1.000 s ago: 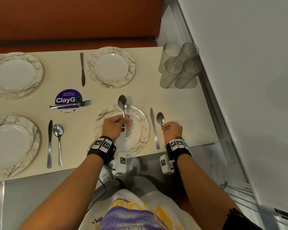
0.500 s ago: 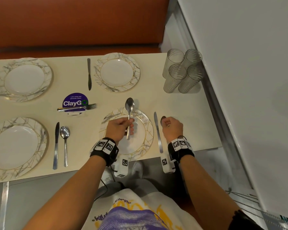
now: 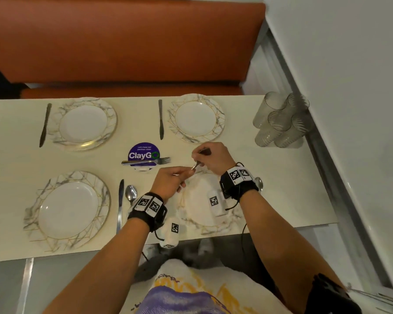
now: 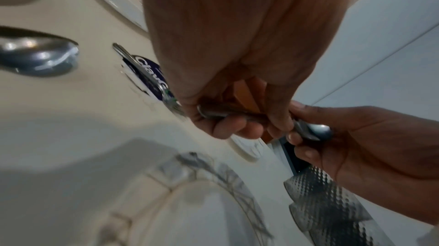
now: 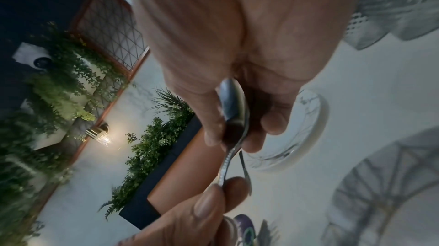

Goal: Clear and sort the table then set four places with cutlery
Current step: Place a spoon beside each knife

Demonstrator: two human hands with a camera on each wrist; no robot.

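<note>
Both hands hold one steel spoon [image 3: 195, 165] in the air above the far rim of the near right plate [image 3: 204, 225]. My left hand [image 3: 178, 177] pinches the handle end [image 4: 213, 114]. My right hand [image 3: 202, 156] curls round the spoon's bowl [image 5: 234, 107]. Another spoon [image 3: 259, 183] lies right of that plate, partly hidden by my right wrist. The near left plate [image 3: 32, 214] has a knife [image 3: 120, 205] and a spoon [image 3: 131, 193] on its right. The two far plates [image 3: 196, 138] [image 3: 84, 143] each have a knife [image 3: 160, 118] [image 3: 45, 124] on their left.
A fork [image 3: 145, 161] lies on the round purple ClayGo sign [image 3: 143, 150] at the table's middle. Several ribbed glasses [image 3: 279, 123] stand bunched at the far right corner by the wall. An orange bench runs along the far edge.
My right hand left the spoon lying right of the near plate and moved up left to take the bowl of the spoon in my left hand. Both hands shifted toward the far right plate.
</note>
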